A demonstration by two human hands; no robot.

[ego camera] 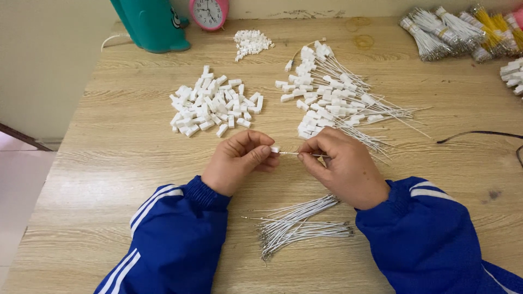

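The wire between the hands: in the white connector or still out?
Cannot tell. The wire meets the white connector pinched by the left hand, but fingers hide the joint.

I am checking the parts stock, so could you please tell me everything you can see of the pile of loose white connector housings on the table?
The pile of loose white connector housings lies on the wooden table, beyond the left hand and apart from it. They are small, blocky pieces that look like plastic, heaped at random in a loose, spread mound with no wires attached. Nothing touches the pile.
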